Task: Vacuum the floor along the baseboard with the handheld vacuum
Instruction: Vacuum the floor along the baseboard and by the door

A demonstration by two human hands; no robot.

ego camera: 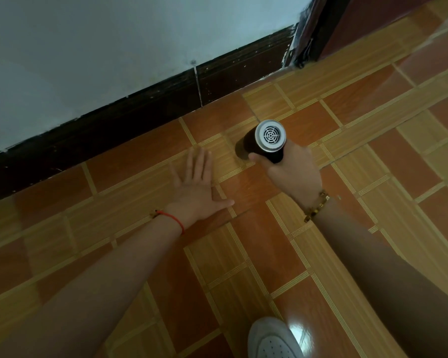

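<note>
My right hand (pixel 294 169) grips a black handheld vacuum (pixel 265 143), whose silver rear end with a round vent grille faces the camera. The vacuum points down at the tiled floor (pixel 145 161), a short way out from the dark brown baseboard (pixel 150 109) that runs diagonally across the view. Its nozzle end is hidden behind the body. My left hand (pixel 195 184) lies flat on the floor with the fingers spread, to the left of the vacuum and holding nothing.
A pale wall (pixel 114 42) rises above the baseboard. A dark door frame with hanging fabric (pixel 305 40) stands at the baseboard's right end. A white shoe (pixel 272 339) shows at the bottom edge. Orange and tan tiles extend to the right.
</note>
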